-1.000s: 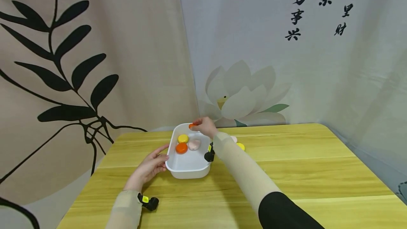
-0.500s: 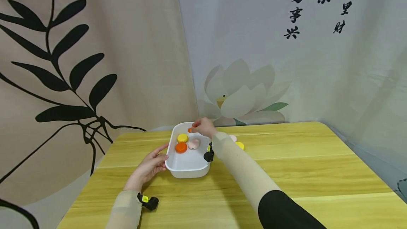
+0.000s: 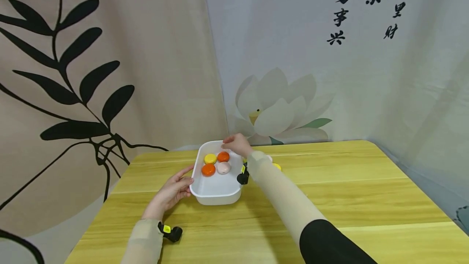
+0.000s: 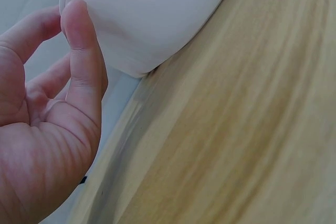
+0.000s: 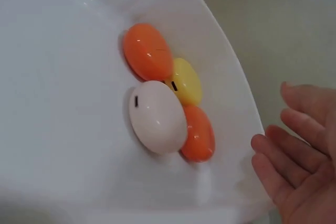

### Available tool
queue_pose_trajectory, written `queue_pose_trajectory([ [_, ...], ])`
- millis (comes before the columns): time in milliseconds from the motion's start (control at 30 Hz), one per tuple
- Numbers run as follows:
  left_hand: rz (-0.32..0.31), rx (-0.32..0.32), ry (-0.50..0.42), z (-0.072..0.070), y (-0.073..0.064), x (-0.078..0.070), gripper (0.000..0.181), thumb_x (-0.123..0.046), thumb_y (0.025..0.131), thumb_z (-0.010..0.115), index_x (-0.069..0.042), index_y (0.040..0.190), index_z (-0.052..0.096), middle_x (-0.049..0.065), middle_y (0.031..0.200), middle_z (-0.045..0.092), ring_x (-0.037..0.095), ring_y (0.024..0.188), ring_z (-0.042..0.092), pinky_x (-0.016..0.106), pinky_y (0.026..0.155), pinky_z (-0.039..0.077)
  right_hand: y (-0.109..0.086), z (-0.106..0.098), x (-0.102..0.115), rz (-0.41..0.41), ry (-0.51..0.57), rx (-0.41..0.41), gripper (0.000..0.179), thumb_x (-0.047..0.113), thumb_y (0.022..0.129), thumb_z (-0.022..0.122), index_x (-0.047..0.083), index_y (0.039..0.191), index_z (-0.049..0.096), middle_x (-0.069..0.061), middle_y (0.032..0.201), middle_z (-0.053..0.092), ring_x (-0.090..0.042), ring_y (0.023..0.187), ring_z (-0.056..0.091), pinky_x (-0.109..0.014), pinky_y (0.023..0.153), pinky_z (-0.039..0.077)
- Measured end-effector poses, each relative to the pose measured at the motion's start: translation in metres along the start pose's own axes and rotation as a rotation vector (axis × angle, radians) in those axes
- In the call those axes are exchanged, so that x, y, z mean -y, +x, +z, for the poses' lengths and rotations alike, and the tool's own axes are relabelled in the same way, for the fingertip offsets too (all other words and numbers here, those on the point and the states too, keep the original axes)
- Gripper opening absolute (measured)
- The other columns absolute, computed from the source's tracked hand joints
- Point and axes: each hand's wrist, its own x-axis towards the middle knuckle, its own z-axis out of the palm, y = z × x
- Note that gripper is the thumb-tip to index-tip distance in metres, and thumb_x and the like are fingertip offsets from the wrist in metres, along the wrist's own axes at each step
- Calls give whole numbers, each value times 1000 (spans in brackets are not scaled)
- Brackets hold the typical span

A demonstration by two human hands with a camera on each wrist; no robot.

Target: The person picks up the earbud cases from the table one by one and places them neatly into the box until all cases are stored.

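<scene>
A white rectangular plastic tub (image 3: 219, 199) stands on the table and holds glossy egg-shaped pieces. Inside are a yellow egg (image 3: 210, 159), a front orange egg (image 3: 208, 170), a back orange egg (image 3: 223, 157) and a pale pink egg (image 3: 224, 168). My left hand (image 3: 173, 190) touches the tub's left side, thumb and fingertips right at the rim in the left wrist view. Above the tub's far right rim, my right hand (image 3: 239, 144) holds nothing; the right wrist view shows its fingers (image 5: 278, 174) loosely bent and apart from the eggs.
A yellow egg (image 3: 277, 167) and a pale egg (image 3: 270, 158) lie on the table right of the tub, partly hidden by my right forearm. The wooden table (image 3: 351, 190) ends at a printed curtain (image 3: 165, 72) behind the tub.
My right hand has let go of an orange egg, which now lies in the tub by the yellow one, and has drawn back slightly up and right. The left hand stays put.
</scene>
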Motion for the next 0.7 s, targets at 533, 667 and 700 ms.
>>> queue_pose_trajectory([
  [533, -7, 2, 32, 1, -1, 0, 68, -14, 99, 57, -11, 155, 19, 10, 97, 60, 10, 69, 56, 19, 62, 51, -12, -51, 5, -102, 136, 46, 35, 23, 93, 66, 2, 121, 66, -13, 117, 66, -30, 107, 61, -43, 94, 49],
  [667, -2, 9, 35, 1, -1, 0, 68, -13, 99, 56, -10, 155, 18, 10, 96, 60, 10, 69, 56, 20, 62, 51, -23, -67, -1, -132, 181, 67, 38, 22, 95, 63, -2, 125, 62, -20, 119, 64, -35, 110, 60, -44, 95, 48],
  [700, -1, 11, 32, 1, -1, 0, 68, -13, 99, 55, -10, 155, 18, 9, 96, 60, 10, 69, 56, 20, 62, 51, -27, -72, -4, -137, 185, 70, 39, 22, 95, 63, -2, 125, 61, -21, 120, 63, -35, 110, 60, -43, 95, 49],
])
